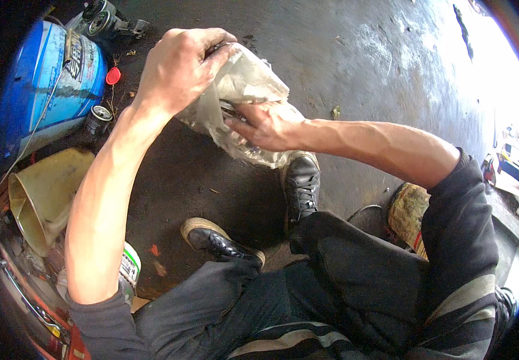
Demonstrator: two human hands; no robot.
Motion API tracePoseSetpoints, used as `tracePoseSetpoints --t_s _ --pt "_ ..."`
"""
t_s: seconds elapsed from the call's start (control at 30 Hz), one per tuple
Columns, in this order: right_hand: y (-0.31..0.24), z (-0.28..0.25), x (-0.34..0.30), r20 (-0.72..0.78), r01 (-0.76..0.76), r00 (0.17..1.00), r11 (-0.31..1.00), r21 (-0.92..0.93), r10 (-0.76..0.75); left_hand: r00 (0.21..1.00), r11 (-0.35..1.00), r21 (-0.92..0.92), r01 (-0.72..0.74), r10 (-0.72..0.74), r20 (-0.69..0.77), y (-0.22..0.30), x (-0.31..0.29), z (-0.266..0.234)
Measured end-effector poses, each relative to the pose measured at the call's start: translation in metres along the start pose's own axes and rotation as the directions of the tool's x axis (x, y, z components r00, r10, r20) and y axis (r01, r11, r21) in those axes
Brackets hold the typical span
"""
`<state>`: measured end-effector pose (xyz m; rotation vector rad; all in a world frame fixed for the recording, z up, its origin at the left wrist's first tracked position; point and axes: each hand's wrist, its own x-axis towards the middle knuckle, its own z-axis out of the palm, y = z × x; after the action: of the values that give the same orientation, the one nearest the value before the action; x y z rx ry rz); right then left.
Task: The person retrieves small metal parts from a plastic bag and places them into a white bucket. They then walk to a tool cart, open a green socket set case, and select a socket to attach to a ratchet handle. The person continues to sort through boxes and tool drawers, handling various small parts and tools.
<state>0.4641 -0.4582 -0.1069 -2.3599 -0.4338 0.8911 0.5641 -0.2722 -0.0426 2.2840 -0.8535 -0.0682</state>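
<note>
Head view: plastic bag [253, 81] right of blue drum [55, 90]. Left hand [181, 66], drum side, clamped on bag's upper edge; right hand [268, 127], farther from drum, among folds, can't tell from here if gripping. Looks like reaching-in step; next move calls for steady left hold.

Clear plastic bag [250, 81]: thin, see-through, slight yellow-grey tint, film heavily creased and shiny in spots. Held in mid-air, not set down. Upper edge is gripped by the left hand [181, 66]; film is parted into loose folds around the right hand's [269, 126] fingers. Lower part left slack, baggy. Contents can't be made out.
</note>
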Motion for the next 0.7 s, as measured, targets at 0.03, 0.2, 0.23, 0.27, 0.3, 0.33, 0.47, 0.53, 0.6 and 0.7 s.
tracePoseSetpoints --t_s 0.03,0.2,0.23,0.27,0.3,0.33,0.47,0.53,0.6,0.7 --pt "-0.007 0.009 -0.005 -0.443 0.173 0.842 0.931 -0.322 -0.309 0.996 0.997 0.013 -0.075 0.076 -0.044 0.002 -0.003 -0.002" --pt "-0.002 0.014 -0.015 -0.237 0.301 0.907 0.929 -0.216 -0.349 0.952 0.966 0.023 -0.258 0.259 -0.162 0.016 -0.02 -0.013" --pt "-0.002 0.013 -0.015 -0.243 0.319 0.895 0.918 -0.236 -0.373 0.961 0.971 0.009 -0.239 0.238 -0.138 0.017 -0.022 -0.015" --pt "-0.002 0.012 -0.014 -0.244 0.32 0.891 0.91 -0.261 -0.384 0.96 0.97 0.011 -0.243 0.242 -0.14 0.018 -0.021 -0.016" --pt "-0.003 0.011 -0.014 -0.244 0.322 0.887 0.903 -0.285 -0.393 0.959 0.969 0.012 -0.246 0.245 -0.141 0.018 -0.021 -0.017" --pt "-0.004 0.01 -0.015 -0.204 0.311 0.907 0.913 -0.264 -0.368 0.96 0.97 0.009 -0.243 0.242 -0.142 0.018 -0.022 -0.018" --pt "-0.011 0.003 -0.019 -0.18 0.238 0.943 0.947 -0.218 -0.279 0.961 0.968 0.063 -0.243 0.249 -0.12 0.012 -0.018 -0.021" --pt "-0.018 -0.003 -0.019 -0.431 0.327 0.817 0.923 -0.201 -0.383 0.979 0.984 0.002 -0.176 0.175 -0.107 0.011 -0.017 -0.022" --pt "-0.031 -0.007 -0.007 -0.447 0.316 0.795 0.909 -0.27 -0.41 0.984 0.987 -0.005 -0.16 0.159 -0.082 0.011 -0.018 -0.023" --pt "-0.043 -0.022 0.021 -0.061 0.222 0.965 0.915 -0.337 -0.256 0.984 0.984 -0.044 -0.174 0.172 -0.039 0.015 -0.022 -0.024"
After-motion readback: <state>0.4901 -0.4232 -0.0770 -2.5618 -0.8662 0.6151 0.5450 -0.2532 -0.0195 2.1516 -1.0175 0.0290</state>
